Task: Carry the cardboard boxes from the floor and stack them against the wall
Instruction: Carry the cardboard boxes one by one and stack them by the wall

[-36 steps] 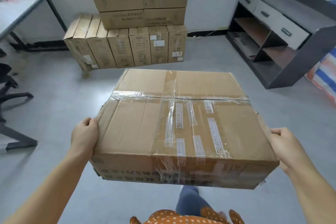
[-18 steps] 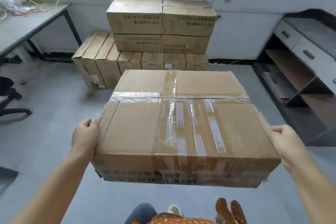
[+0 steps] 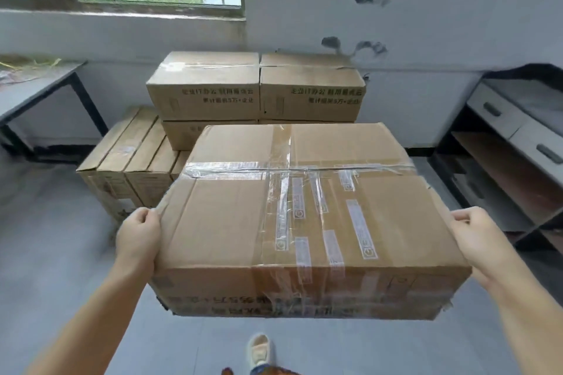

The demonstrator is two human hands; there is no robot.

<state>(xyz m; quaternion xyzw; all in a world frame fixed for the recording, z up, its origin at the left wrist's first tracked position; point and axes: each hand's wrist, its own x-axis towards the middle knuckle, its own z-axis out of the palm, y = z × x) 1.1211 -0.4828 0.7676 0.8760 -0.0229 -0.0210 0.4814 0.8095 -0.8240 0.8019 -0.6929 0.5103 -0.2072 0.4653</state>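
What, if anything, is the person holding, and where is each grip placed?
A taped cardboard box: left hand grips its left side, right hand grips its right side.

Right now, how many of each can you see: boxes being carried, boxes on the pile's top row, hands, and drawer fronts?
1 carried box
2 top-row boxes
2 hands: left hand and right hand, each with a grip on one side of the carried box
2 drawer fronts
Total: 7
The pile's lower boxes are partly hidden, so they are not counted.
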